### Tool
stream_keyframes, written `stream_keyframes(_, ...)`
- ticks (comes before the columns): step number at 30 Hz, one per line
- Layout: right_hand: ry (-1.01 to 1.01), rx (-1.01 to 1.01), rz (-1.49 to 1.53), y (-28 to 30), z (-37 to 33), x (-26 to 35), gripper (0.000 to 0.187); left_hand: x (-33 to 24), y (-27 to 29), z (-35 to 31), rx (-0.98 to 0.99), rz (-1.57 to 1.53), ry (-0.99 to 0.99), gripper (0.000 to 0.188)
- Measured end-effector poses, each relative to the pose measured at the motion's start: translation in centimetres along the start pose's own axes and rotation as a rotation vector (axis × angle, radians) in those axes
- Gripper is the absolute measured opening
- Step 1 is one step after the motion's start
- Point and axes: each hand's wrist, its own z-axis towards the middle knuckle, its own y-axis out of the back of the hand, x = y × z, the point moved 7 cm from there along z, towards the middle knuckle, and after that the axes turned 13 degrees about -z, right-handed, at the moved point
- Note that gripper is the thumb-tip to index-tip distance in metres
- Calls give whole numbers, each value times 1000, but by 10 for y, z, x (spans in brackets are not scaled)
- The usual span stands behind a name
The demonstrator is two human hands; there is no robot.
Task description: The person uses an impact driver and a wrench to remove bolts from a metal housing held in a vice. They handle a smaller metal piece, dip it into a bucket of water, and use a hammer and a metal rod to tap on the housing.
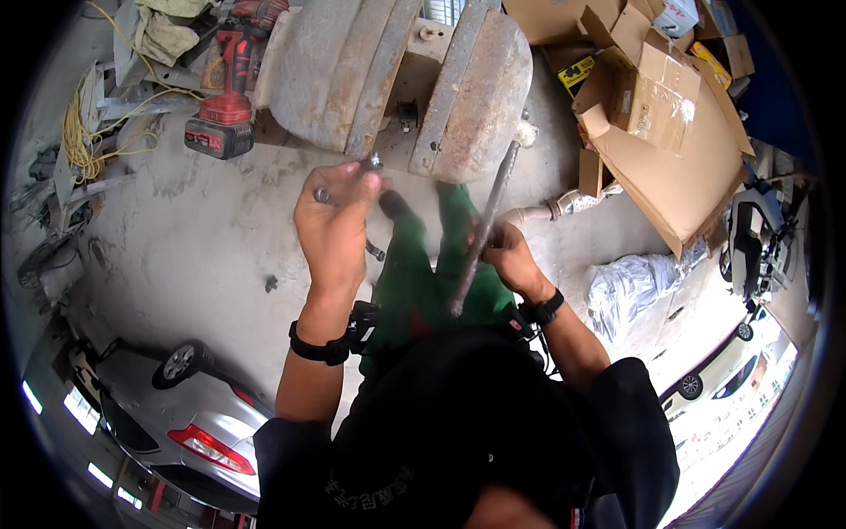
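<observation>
My left hand [335, 216] is raised just in front of a large, rusty, rounded metal part [330, 75]. Between its thumb and fingertips it pinches a small metal bolt [374, 162]. A second short metal piece [323, 196] pokes out by the curled fingers; its kind is unclear. My right hand [511, 254] is closed around a long grey metal bar [493, 198], tilted with its far end near the rusty part's right side. A red cordless impact wrench [231, 88] stands left of the rusty part.
Open cardboard boxes [656, 106] are heaped at the far right, with crumpled plastic sheeting [630, 286] nearer. Yellow cord [81, 132] lies coiled at the left. A silver car [194, 414] stands behind on the left. Small dark pieces [270, 283] lie on the concrete floor [220, 238].
</observation>
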Motion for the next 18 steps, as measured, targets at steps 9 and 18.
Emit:
stream_keyframes(9, 237, -386, -378, 35, -84, 180, 28, 7, 0, 10, 49, -10, 9, 17)
stream_keyframes(18, 863, -870, -403, 156, 50, 319, 54, -8, -3, -2, -49, 56, 37, 15)
